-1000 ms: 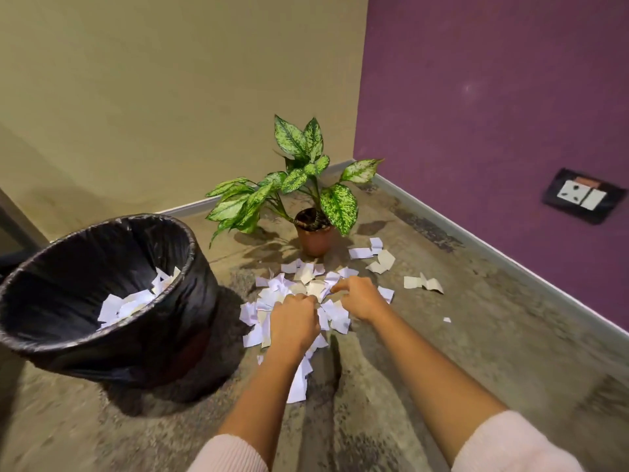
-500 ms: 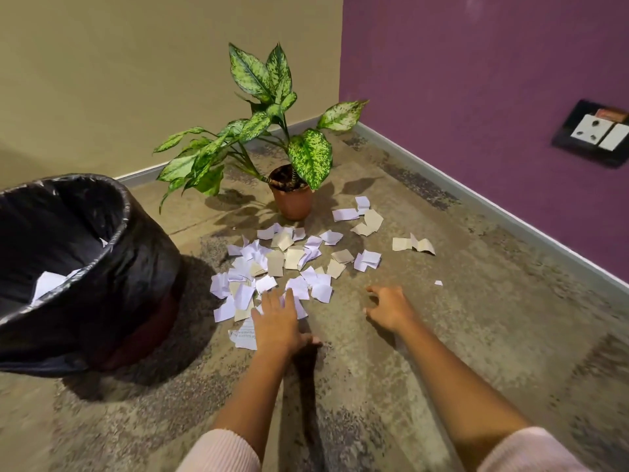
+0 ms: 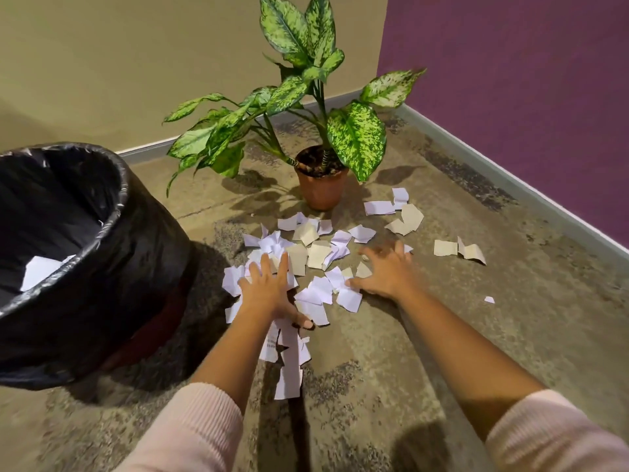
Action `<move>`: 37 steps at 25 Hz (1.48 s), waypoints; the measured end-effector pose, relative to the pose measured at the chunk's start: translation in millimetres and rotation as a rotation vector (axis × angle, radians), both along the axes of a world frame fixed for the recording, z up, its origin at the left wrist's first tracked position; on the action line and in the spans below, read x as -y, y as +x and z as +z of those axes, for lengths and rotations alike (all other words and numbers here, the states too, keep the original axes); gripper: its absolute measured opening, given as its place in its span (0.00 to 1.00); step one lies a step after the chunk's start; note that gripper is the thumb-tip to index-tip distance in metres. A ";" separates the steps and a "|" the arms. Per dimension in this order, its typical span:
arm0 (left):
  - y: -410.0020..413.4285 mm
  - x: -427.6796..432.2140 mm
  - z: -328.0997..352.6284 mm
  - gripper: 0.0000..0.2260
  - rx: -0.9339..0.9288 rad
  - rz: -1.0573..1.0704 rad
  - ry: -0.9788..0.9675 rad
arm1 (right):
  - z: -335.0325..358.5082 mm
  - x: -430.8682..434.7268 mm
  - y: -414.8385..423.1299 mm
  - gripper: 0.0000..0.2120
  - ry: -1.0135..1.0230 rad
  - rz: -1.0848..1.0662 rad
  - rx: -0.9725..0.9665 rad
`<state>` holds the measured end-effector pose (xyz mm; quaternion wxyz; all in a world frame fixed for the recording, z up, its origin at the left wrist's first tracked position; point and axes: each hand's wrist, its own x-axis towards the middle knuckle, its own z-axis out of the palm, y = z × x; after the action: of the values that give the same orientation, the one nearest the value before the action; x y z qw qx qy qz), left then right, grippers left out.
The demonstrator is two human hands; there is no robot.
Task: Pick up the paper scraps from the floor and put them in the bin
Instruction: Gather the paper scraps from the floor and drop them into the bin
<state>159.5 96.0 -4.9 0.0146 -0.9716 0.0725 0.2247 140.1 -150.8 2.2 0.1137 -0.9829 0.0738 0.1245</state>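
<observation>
Several white and beige paper scraps (image 3: 318, 253) lie scattered on the floor in front of a potted plant. My left hand (image 3: 269, 291) rests flat on the left part of the pile, fingers spread. My right hand (image 3: 386, 270) lies on the right part of the pile, fingers spread and slightly blurred. Neither hand holds anything. The bin (image 3: 112, 212), lined with a black bag, stands at the left; a few white scraps (image 3: 39, 270) lie inside it.
A potted plant (image 3: 321, 185) with wide speckled leaves stands just behind the pile. More scraps (image 3: 459, 248) lie apart to the right, and one tiny scrap (image 3: 489, 299) further right. A beige wall and a purple wall meet in the corner.
Both hands were closed over the pile, then drew back open towards me, and now reach forward again and lie spread on the scraps. The view has tilted down and closer.
</observation>
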 end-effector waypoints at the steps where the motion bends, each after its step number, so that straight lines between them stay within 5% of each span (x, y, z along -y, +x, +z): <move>1: 9.4 -1.7 1.0 0.68 0.025 -0.028 0.012 | 1.1 -11.2 13.5 0.38 -0.015 0.046 0.054; 6: 52.7 -15.4 9.6 0.70 0.082 -0.119 0.167 | -0.1 -64.7 72.1 0.39 -0.075 0.268 0.091; 14: 82.3 -12.0 2.0 0.68 -0.128 -0.106 0.124 | -2.2 -92.1 116.7 0.52 -0.074 0.277 -0.270; 20: 78.9 -9.8 0.6 0.64 -0.139 -0.119 0.073 | -3.4 -90.2 103.1 0.47 -0.004 0.253 -0.272; 30: 16.7 -3.0 17.3 0.43 -0.189 -0.176 -0.063 | 1.0 -88.4 29.7 0.38 0.090 0.236 -0.273; 37: -25.7 -13.3 35.9 0.60 -0.228 -0.194 -0.069 | 4.6 -73.8 -22.6 0.44 0.147 0.232 -0.194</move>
<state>133.9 109.3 31.0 -0.0057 -0.9282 0.1747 0.3284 117.5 -76.9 6.7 0.1623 -0.9573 -0.0389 0.2360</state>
